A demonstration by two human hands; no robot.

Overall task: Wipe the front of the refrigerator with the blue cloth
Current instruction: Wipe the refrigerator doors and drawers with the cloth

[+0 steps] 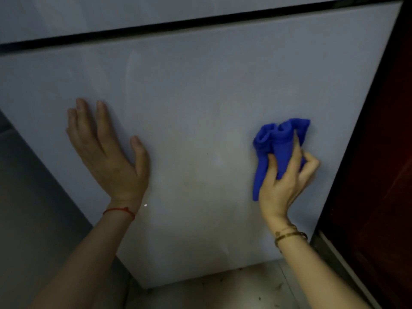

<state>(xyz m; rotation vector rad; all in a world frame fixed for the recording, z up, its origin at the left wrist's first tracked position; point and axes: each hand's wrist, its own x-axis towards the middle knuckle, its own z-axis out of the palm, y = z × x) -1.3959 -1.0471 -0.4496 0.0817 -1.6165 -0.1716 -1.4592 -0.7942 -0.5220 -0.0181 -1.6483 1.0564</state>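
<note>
Refrigerator door (pixel 200 97), pale and smudged, fills our view. We see the blue cloth (pixel 276 141) bunched against the door's right part, near the dark red panel (pixel 379 152) that borders it. The right hand (pixel 283 181) grips the cloth with curled fingers. The left hand (pixel 107 152) lies flat on the door's left part, fingers spread, holding nothing.

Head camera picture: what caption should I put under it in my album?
Right hand presses a bunched blue cloth against the pale grey refrigerator door; left hand rests flat on it.
</note>
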